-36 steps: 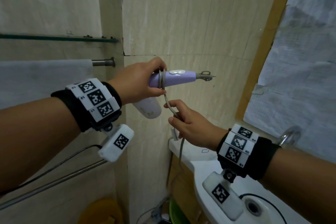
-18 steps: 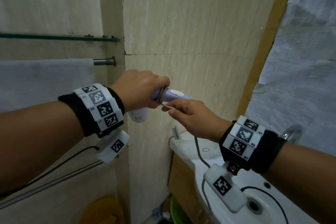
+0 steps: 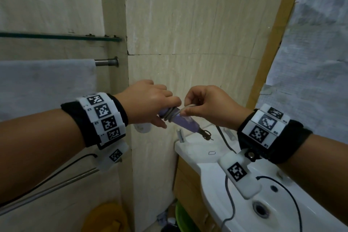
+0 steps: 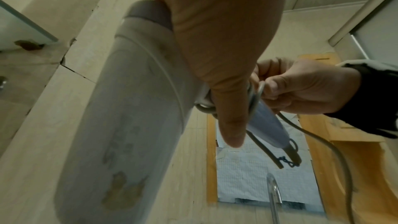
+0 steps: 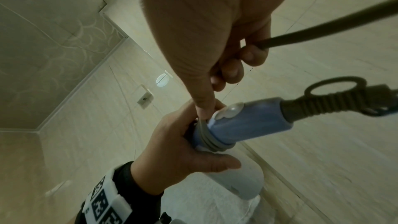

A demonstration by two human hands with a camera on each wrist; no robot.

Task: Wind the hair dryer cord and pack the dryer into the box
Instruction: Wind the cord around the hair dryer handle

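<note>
A hair dryer [image 3: 185, 123] with a lilac handle and white body [image 4: 120, 125] is held up in front of the tiled wall. My left hand [image 3: 148, 106] grips the handle where it meets the body. Several turns of grey cord [image 3: 170, 116] lie around the handle [image 5: 247, 122] beside that hand. My right hand [image 3: 205, 106] pinches the cord [image 5: 323, 31] right at the coil, above the handle. The loose cord [image 3: 224, 139] trails down toward the sink. A hanging loop [image 5: 336, 87] shows at the handle's end. No box is in view.
A white sink [image 3: 226, 181] with its drain [image 3: 260, 210] lies below my right arm, and a tap [image 4: 274, 192] shows in the left wrist view. A towel [image 3: 47, 83] on a rail and a glass shelf [image 3: 60, 36] are on the left wall. A yellow object [image 3: 107, 218] sits low down.
The dryer has dropped lower and its handle now points down and right. My right hand has come up from under the handle to above it, laying another turn of cord on.
</note>
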